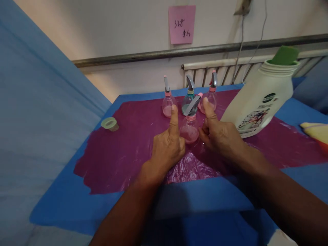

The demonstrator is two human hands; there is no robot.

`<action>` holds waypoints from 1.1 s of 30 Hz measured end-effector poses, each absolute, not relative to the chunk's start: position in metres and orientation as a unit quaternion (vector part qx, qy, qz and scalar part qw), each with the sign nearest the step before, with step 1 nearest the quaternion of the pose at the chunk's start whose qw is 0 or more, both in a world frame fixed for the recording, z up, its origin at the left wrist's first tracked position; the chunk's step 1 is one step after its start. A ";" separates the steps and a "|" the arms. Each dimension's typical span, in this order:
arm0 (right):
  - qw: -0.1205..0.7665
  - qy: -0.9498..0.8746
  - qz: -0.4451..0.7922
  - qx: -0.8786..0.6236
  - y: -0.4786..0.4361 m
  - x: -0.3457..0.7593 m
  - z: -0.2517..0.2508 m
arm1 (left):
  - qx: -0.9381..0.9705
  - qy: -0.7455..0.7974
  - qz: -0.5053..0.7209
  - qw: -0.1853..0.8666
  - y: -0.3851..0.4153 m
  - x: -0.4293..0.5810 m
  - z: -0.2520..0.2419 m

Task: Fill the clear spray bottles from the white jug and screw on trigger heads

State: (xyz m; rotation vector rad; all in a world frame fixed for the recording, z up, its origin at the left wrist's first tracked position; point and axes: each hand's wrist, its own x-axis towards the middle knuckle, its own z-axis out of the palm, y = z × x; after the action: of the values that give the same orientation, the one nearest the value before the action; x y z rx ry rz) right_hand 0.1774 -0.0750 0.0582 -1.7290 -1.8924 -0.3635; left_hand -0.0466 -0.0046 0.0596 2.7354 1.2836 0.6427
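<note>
A small round clear bottle (pixel 190 129) with pink liquid, a pink collar and a grey spout stands on the purple plastic sheet (pixel 123 150). My left hand (pixel 167 147) is curled in a fist with the thumb up, just left of the bottle. My right hand (pixel 217 135) is also a fist with the thumb raised, close against the bottle's right side. I see nothing held inside either fist. Whether the knuckles touch the bottle I cannot tell.
Three similar small bottles (pixel 168 102) (pixel 189 97) (pixel 210 97) stand in a row behind. A large white jug (pixel 258 99) with a green lid leans at the right. A pale green cap (pixel 110 123) lies at the left. A yellow object (pixel 316 131) sits at the right edge, and a radiator (pixel 220 73) stands behind the blue table (pixel 77 205).
</note>
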 end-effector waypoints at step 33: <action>0.287 -0.788 0.114 -0.532 -0.232 0.063 -0.045 | 0.831 0.324 0.351 0.285 -0.196 -0.121 -0.059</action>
State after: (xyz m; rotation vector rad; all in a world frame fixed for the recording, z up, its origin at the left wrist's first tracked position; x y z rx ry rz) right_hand 0.0634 -0.2317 -0.0453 -1.4218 -2.1066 0.3044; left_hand -0.1212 -0.1964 -0.0590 2.2243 0.8659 0.9381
